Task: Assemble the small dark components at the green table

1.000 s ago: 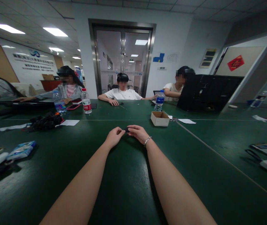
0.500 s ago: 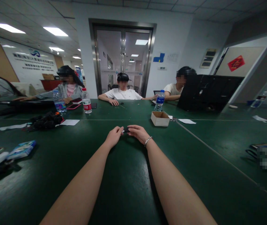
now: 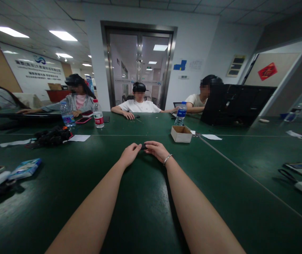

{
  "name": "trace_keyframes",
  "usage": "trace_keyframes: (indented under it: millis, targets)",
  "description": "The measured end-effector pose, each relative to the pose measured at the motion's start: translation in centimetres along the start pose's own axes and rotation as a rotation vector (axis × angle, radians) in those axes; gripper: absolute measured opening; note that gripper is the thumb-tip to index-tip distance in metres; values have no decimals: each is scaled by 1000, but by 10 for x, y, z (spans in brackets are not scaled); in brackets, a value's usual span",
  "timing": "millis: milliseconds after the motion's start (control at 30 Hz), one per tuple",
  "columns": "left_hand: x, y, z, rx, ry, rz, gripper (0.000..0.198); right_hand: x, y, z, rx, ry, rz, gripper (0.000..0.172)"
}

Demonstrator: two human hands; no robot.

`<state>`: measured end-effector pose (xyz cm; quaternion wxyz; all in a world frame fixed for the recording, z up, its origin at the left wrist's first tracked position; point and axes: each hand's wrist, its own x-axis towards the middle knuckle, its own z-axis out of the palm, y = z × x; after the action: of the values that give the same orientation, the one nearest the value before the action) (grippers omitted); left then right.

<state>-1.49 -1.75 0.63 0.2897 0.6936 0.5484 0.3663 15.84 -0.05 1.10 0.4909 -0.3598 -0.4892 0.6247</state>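
Observation:
A small black object (image 3: 143, 146), too small to name surely, is held just above the green table in front of me. My left hand (image 3: 130, 154) pinches its left end between thumb and fingers. From the other side my right hand (image 3: 157, 150), with a silver bracelet (image 3: 167, 159) at the wrist, grips its right end. The fingertips of both hands nearly meet and cover most of the object. Beyond my right hand stands a small open cardboard box (image 3: 181, 134), its inside mostly hidden.
Behind the box is a blue-labelled water bottle (image 3: 180, 113). Farther left stand a red-capped bottle (image 3: 98, 114) and a black bundle of gear (image 3: 51, 137). A blue packet (image 3: 25, 168) lies near left. Several people sit around the table; a black monitor (image 3: 237, 105) stands far right.
My left hand has shifted slightly right, closer to my right hand. The silvery end of the black object, visible before, is now covered. My right hand stays almost in place.

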Motion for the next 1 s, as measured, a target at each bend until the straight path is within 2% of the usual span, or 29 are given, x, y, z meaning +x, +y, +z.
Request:
trace_keyframes:
  millis: [133, 267, 400, 533, 633, 800, 933, 1000]
  targets:
    - [1, -2, 1, 9, 8, -30, 60, -1, 0, 1, -11, -2, 2, 19]
    - [3, -3, 2, -27, 19, -9, 51, -1, 0, 0, -2, 4, -2, 19]
    - [1, -1, 1, -10, -11, -43, 59, -1, 0, 0, -10, -6, -6, 20]
    - [0, -1, 0, -17, -6, -4, 53, 0, 0, 0, -2, 6, 1, 19]
    - [1, -2, 0, 0, -11, -2, 58, 0, 0, 0, -4, -4, 4, 18]
    - [4, -6, 2, -88, 17, 0, 48, 0, 1, 0, 31, 28, -10, 17]
    - [6, -9, 4, -100, 26, -56, 56, 0, 1, 0, 22, 22, -3, 20]
    - [6, -9, 3, -132, 50, -48, 51, 0, 1, 0, 14, 13, -8, 21]
